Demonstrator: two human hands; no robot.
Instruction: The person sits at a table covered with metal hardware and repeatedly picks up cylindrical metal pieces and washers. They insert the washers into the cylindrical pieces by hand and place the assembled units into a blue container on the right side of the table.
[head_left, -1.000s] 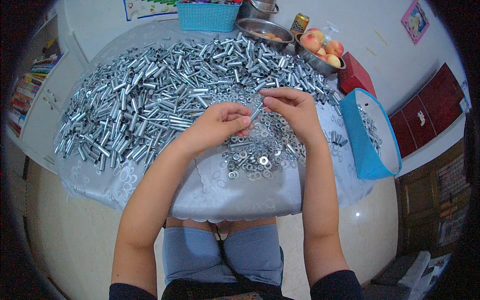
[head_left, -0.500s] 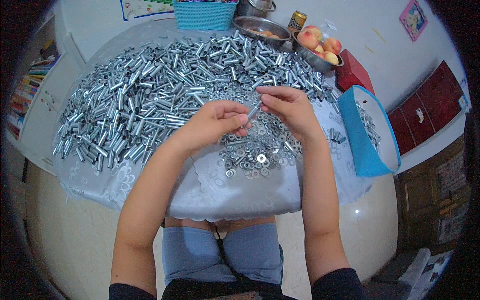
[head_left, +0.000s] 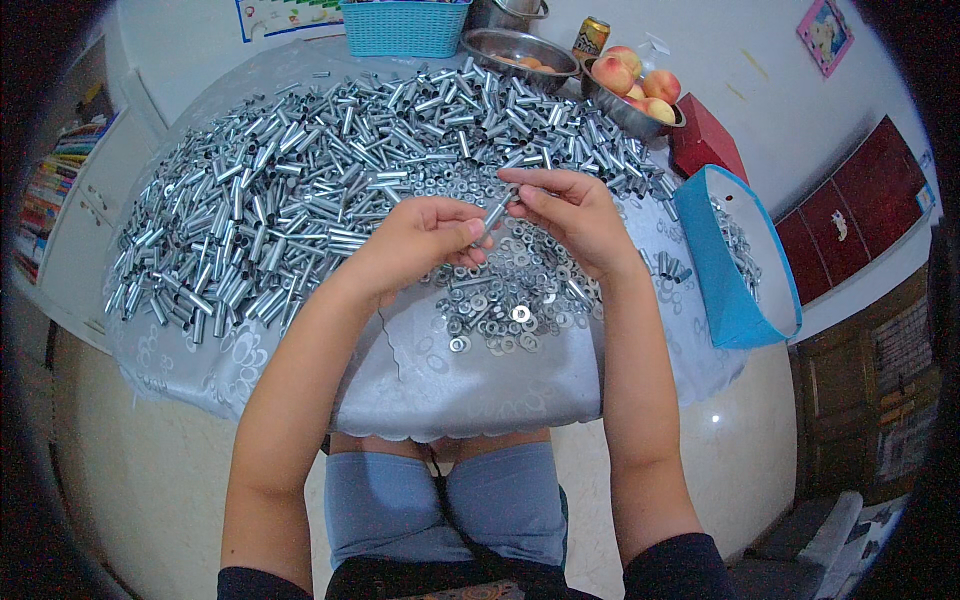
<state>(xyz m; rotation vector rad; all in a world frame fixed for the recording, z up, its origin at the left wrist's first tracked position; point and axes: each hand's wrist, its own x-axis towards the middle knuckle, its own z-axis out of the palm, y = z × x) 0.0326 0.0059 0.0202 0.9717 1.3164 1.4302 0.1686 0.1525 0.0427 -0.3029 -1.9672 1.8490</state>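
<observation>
Between my two hands, above the heap, a silvery metal tube [head_left: 497, 210] is held at a slant, its upper end toward the right. My left hand [head_left: 425, 238] pinches its lower end between thumb and fingers. At the upper end, the thumb and fingertips of my right hand [head_left: 575, 215] close round the tube; a small ring-like edge shows there, too small to make out. Below the hands lies a pile of flat washers [head_left: 520, 314] mixed with nuts. Loose metal tubes [head_left: 270, 200] cover much of the table to the left and behind.
A blue fabric bin [head_left: 715, 270] with metal parts stands at the right, a red box [head_left: 708, 140] behind it. At the back are a bowl of peaches [head_left: 672, 122], a steel bowl with eggs [head_left: 480, 45], a can [head_left: 591, 37] and a turquoise basket [head_left: 405, 30]. A patterned cloth [head_left: 450, 395] covers the table.
Both hands have shifted slightly left. Between them a thin rod showed before; now a thicker tube shows there.
</observation>
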